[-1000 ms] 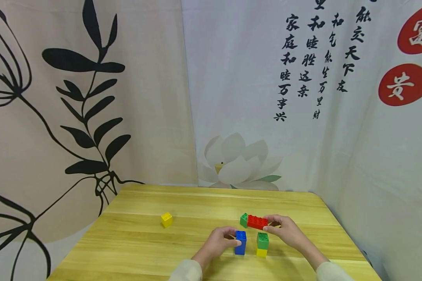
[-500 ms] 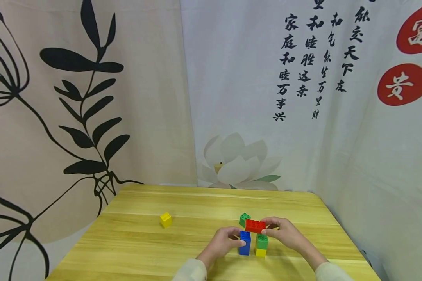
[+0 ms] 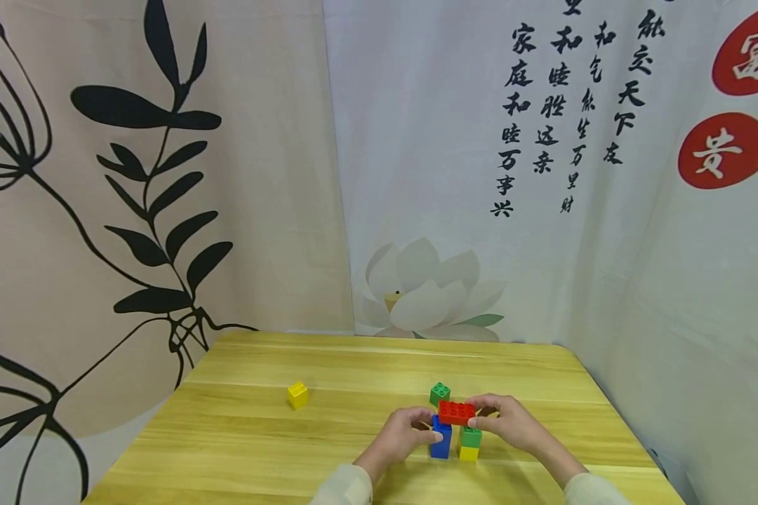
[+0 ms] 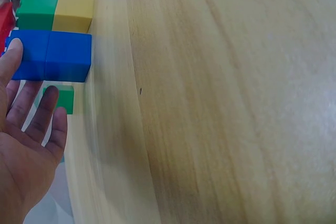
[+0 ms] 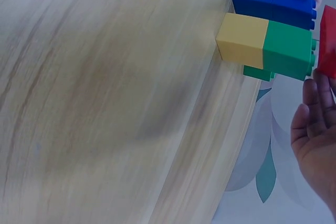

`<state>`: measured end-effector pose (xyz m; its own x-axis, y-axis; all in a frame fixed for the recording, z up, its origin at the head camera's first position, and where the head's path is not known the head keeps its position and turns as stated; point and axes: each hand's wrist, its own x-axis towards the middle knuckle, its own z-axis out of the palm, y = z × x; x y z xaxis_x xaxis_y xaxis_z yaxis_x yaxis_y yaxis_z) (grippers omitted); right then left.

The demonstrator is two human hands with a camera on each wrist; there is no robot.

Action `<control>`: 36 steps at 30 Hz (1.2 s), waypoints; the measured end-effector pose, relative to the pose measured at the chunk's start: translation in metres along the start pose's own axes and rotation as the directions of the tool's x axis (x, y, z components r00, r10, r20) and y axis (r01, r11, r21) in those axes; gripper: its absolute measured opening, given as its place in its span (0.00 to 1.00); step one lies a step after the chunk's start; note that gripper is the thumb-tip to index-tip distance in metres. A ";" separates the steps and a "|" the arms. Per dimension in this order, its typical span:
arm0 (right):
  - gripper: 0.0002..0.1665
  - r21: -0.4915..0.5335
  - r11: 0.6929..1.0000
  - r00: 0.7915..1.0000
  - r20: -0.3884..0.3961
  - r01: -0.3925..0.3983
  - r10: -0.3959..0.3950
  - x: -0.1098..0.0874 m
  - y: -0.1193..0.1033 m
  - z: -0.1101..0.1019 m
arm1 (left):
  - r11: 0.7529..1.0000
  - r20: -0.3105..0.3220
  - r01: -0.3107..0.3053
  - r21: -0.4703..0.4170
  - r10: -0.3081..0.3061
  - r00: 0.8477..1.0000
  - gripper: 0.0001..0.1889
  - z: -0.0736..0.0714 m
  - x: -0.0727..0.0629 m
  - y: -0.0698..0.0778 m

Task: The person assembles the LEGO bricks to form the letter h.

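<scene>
My left hand (image 3: pixel 406 436) pinches a stack of two blue building blocks (image 4: pixel 55 56) standing upright on the table. Beside it on the right stands a second stack, a green block (image 5: pixel 287 49) on top of a yellow block (image 5: pixel 242 39), with a narrow gap between the stacks. In the head view my right hand (image 3: pixel 508 424) pinches the right end of a long red block (image 3: pixel 456 412). That block lies level across the tops of both stacks; in the right wrist view a small gap shows between it and the green block's studs.
Behind the stacks, a loose green block (image 3: pixel 440 393) sits on the wooden table (image 3: pixel 240 435). Farther left is a single yellow block (image 3: pixel 298 395). A printed cloth backdrop (image 3: pixel 278 175) hangs behind the table.
The right hand has brought the red block left and down, over the two stacks. My left hand has slid the blue stack a little right, closer to the green and yellow one.
</scene>
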<state>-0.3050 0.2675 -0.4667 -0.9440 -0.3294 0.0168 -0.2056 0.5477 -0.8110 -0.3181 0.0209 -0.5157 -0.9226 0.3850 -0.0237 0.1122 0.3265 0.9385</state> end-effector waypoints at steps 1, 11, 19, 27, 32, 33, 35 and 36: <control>0.25 -0.004 1.000 1.000 0.002 0.001 -0.001 0.000 0.000 0.000 | 1.000 0.001 -0.004 0.002 0.004 1.000 0.12 0.000 0.000 0.000; 0.25 -0.020 1.000 1.000 0.000 -0.020 0.020 -0.001 -0.001 0.001 | 1.000 -0.001 -0.010 -0.001 0.010 1.000 0.12 0.002 0.000 0.001; 0.23 -0.027 0.999 1.000 0.001 -0.018 0.018 -0.002 0.000 0.002 | 0.999 -0.004 -0.041 -0.006 0.041 0.999 0.11 0.004 0.001 0.001; 0.23 -0.059 0.998 1.000 0.009 0.006 -0.005 0.000 0.000 0.004 | 0.999 0.008 -0.041 -0.008 0.041 0.999 0.13 0.005 0.002 0.002; 0.23 -0.061 0.998 1.000 0.015 -0.003 0.003 0.000 0.000 0.004 | 0.999 0.016 -0.032 -0.003 0.032 0.999 0.14 0.003 0.002 0.001; 0.23 -0.058 0.998 1.000 0.016 -0.008 0.009 -0.001 -0.001 0.003 | 1.000 0.015 -0.030 -0.002 0.030 0.999 0.15 0.002 0.002 0.001; 0.23 -0.056 0.998 1.000 0.017 -0.014 0.015 0.000 -0.001 0.003 | 1.000 0.009 -0.029 -0.001 0.029 1.000 0.17 0.001 0.002 0.001; 0.23 -0.056 0.998 1.000 0.016 -0.015 0.016 0.000 -0.001 0.003 | 0.999 0.004 -0.036 0.000 0.036 0.999 0.19 0.000 0.003 0.001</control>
<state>-0.3036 0.2650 -0.4679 -0.9428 -0.3332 -0.0059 -0.2054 0.5949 -0.7771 -0.3203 0.0222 -0.5152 -0.9163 0.4005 0.0090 0.1458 0.3124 0.9387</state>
